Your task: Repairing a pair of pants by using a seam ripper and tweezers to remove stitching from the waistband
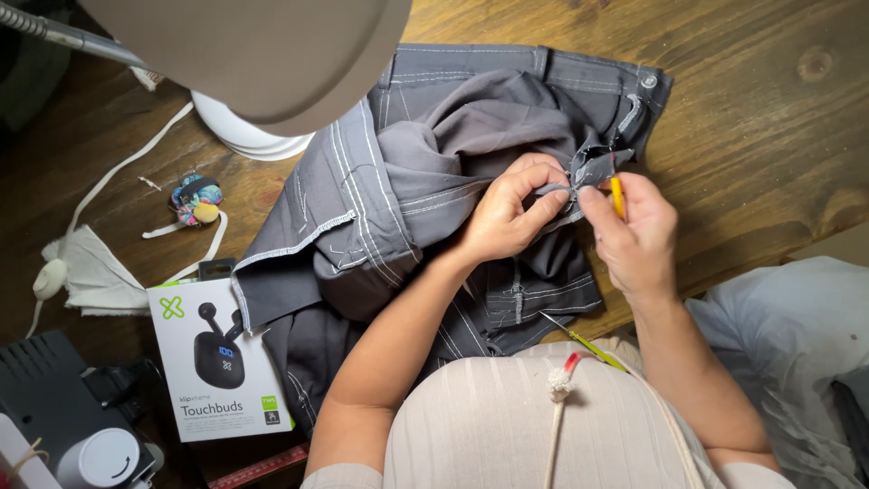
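In the head view, at centre-right of the frame, our left hand (513, 213) pinches a fold of the grey trousers (425, 181), which sprawl across the wooden table (760, 136). Our right hand (634, 231) grips a slim yellow tool (617, 196) against that fold. Bare table lies open toward the upper right; a white box (217, 362) crowds the garment's lower-left edge.

1. Pale beige ribbed top (507, 426) with short sleeves, forearms bare.
2. White cord (552, 435) hangs down the chest, knotted, with 1 small red tip above the knot.
3. Both hands ringless.
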